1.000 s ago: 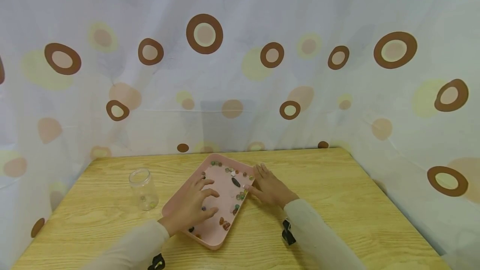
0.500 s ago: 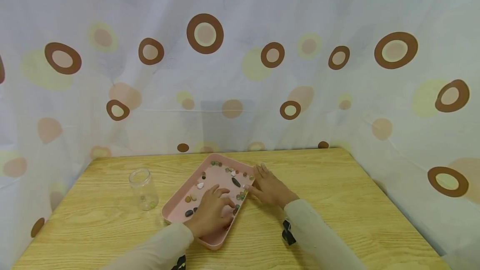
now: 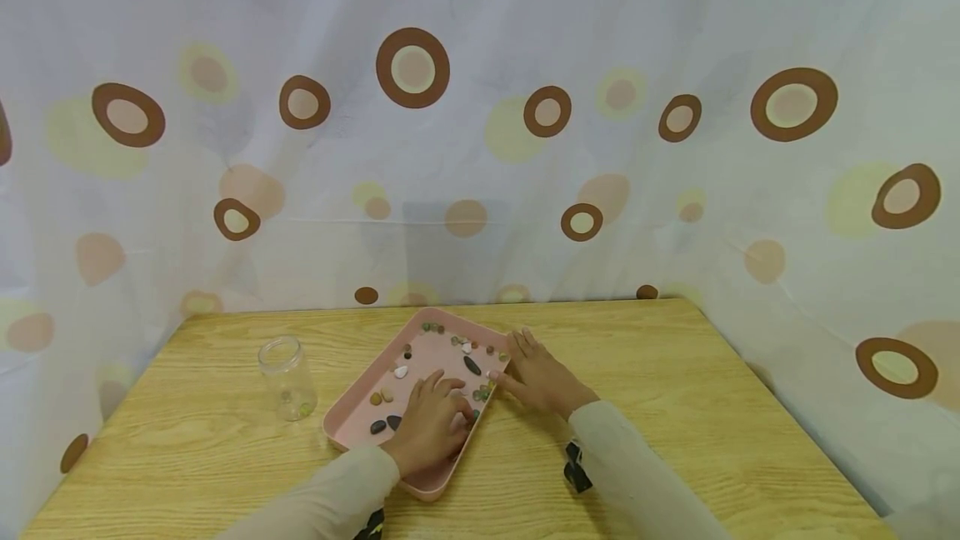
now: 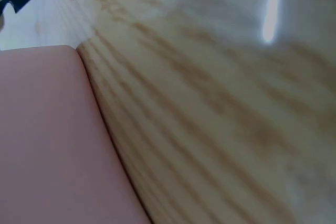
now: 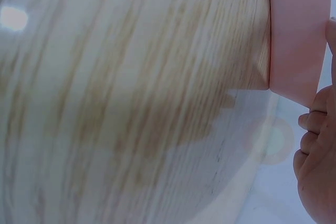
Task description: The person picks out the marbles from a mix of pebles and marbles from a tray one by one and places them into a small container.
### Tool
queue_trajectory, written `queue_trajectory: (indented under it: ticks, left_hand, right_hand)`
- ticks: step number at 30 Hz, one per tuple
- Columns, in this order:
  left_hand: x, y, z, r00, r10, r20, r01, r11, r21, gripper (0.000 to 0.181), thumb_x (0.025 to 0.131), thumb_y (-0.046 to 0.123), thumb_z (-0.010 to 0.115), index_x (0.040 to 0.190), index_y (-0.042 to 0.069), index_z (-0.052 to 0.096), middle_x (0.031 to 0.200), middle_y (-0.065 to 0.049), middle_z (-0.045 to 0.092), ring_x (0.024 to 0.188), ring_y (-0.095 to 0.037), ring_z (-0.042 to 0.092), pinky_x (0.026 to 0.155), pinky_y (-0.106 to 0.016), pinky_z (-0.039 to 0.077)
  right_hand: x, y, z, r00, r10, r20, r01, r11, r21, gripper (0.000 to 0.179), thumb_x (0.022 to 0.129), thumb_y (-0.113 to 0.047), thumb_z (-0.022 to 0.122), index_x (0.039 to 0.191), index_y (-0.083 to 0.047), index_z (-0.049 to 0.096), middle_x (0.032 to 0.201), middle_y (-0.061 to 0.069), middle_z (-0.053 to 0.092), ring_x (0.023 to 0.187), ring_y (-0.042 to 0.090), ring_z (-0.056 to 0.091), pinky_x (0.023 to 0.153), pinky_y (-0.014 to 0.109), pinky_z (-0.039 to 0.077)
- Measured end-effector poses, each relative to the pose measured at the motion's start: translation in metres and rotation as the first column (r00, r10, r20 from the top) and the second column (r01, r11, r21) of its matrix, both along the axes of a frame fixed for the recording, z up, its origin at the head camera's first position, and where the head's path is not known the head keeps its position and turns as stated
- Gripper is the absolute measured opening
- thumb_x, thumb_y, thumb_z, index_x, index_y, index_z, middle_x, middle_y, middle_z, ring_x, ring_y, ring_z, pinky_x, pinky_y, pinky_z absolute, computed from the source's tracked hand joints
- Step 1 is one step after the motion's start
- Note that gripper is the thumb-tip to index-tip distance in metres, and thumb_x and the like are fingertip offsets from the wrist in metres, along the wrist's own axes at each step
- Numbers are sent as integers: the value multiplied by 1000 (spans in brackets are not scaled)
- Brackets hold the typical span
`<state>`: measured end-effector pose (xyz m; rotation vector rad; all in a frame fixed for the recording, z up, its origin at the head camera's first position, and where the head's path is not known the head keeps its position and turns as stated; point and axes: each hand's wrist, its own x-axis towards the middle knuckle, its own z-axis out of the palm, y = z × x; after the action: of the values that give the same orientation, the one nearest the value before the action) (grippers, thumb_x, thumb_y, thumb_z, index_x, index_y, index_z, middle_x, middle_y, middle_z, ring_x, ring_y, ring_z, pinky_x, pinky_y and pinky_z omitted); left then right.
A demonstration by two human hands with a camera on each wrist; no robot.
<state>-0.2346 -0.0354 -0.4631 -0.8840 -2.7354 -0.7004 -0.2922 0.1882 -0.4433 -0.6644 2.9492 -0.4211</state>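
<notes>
A pink tray [image 3: 358, 395] lies slantwise on the table with several small stones and glassy beads scattered in it. My left hand [image 3: 429, 427] reaches down into its near right part, fingers bent by the right wall. The hand covers whatever its fingertips touch. At the far right corner my right hand [image 3: 542, 373] holds the tray, thumb on the rim; the right wrist view shows the fingers [image 5: 311, 139] curled beside the tray wall [image 5: 299, 35]. Near my left hand lie a dark stone [image 3: 378, 427], a yellowish stone [image 3: 376, 398] and a white stone [image 3: 401, 372].
A clear jar [image 3: 288, 382] stands left of the tray, a few small pieces at its bottom. Under everything is a wood-grain table [image 3: 630, 348]. A patterned curtain [image 3: 465, 148] hangs behind the table and along its sides.
My left hand has moved right and nearer across the tray, uncovering the stones on the left side. The right hand, tray and jar have stayed put.
</notes>
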Motion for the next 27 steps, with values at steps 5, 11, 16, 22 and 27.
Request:
queue_trajectory:
  ticks: [5, 11, 16, 22, 27]
  left_hand:
    - [1, 1, 1, 1000, -2, 6, 2, 1000, 1, 4, 81, 16, 75, 83, 19, 73, 128, -15, 57, 131, -47, 35, 104, -69, 25]
    - [1, 1, 1, 1000, -5, -6, 5, 1000, 0, 4, 81, 16, 75, 81, 18, 72, 127, -15, 57, 131, -46, 36, 104, -69, 25]
    - [-1, -1, 3, 1000, -12, -3, 12, 1000, 17, 4, 81, 16, 75, 80, 18, 72, 129, -16, 56, 131, -48, 36, 104, -68, 25]
    - [-8, -13, 16, 999, 9, -43, -8, 1000, 29, 7, 81, 19, 77, 78, 20, 70, 131, -17, 55, 132, -49, 34, 105, -68, 25]
    - [-11, -34, 41, 998, 31, -60, -28, 998, 49, 7, 82, 17, 76, 80, 19, 69, 132, -17, 53, 134, -44, 35, 108, -64, 24]
  right_hand:
    - [-1, 0, 0, 1000, 6, -4, -6, 1000, 1, 81, 99, -54, 37, 151, 4, 14, 158, 22, 11, 147, 34, 3, 118, 48, 12]
    - [0, -1, 0, 1000, 8, -11, -8, 1000, 9, 81, 99, -55, 35, 151, 4, 14, 158, 22, 11, 147, 34, 3, 118, 47, 11]
    - [1, -1, 0, 1000, 15, -14, -15, 1000, 2, 80, 100, -53, 36, 150, 5, 15, 157, 23, 11, 147, 34, 3, 118, 48, 12]
    - [0, 0, 0, 1000, 11, -7, -11, 1000, 3, 80, 99, -54, 36, 151, 3, 15, 158, 21, 11, 147, 33, 3, 118, 47, 12]
    - [0, 1, 1, 1000, 12, 0, -12, 1000, 16, 81, 99, -56, 35, 151, 2, 13, 158, 20, 9, 147, 32, 2, 119, 47, 11]
